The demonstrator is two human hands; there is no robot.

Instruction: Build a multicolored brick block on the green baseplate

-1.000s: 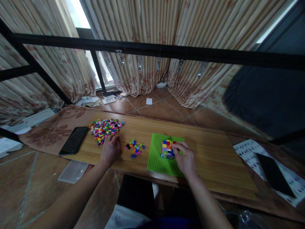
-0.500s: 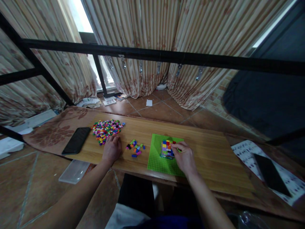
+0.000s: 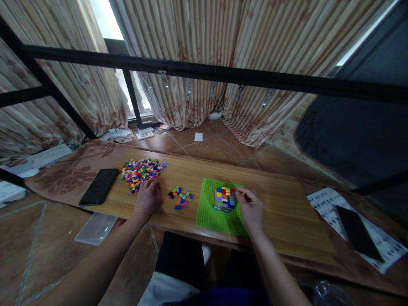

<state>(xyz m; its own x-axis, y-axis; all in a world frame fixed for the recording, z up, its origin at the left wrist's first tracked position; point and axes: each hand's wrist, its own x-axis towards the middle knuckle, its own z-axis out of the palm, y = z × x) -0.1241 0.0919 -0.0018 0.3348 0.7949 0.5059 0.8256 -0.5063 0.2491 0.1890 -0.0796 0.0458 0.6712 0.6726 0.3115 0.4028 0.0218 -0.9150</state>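
Observation:
A small block of many-coloured toy bricks [image 3: 224, 199] stands on a green studded baseplate [image 3: 207, 219]. Just off the block's right side is my right hand [image 3: 250, 209], its thumb and forefinger slightly apart, with nothing visible between them. My left hand [image 3: 148, 196] rests on the board with curled fingers, at the near edge of a large heap of loose bricks [image 3: 142, 170]. Its fingertips are turned down and hidden, so anything inside cannot be made out. Between the hands lies a smaller scatter of bricks [image 3: 181, 197].
A black phone [image 3: 99, 187] lies left of the heap. On the right, a printed sheet [image 3: 325, 199] lies under a dark flat device [image 3: 359, 233]. A black metal rail [image 3: 204, 70] crosses beyond the wooden board [image 3: 287, 212]. A clear plastic tray [image 3: 95, 228] sits low at left.
My right hand has drawn back a little to the right from the brick block, uncovering its right side. My left hand stays in place. The view has shifted slightly.

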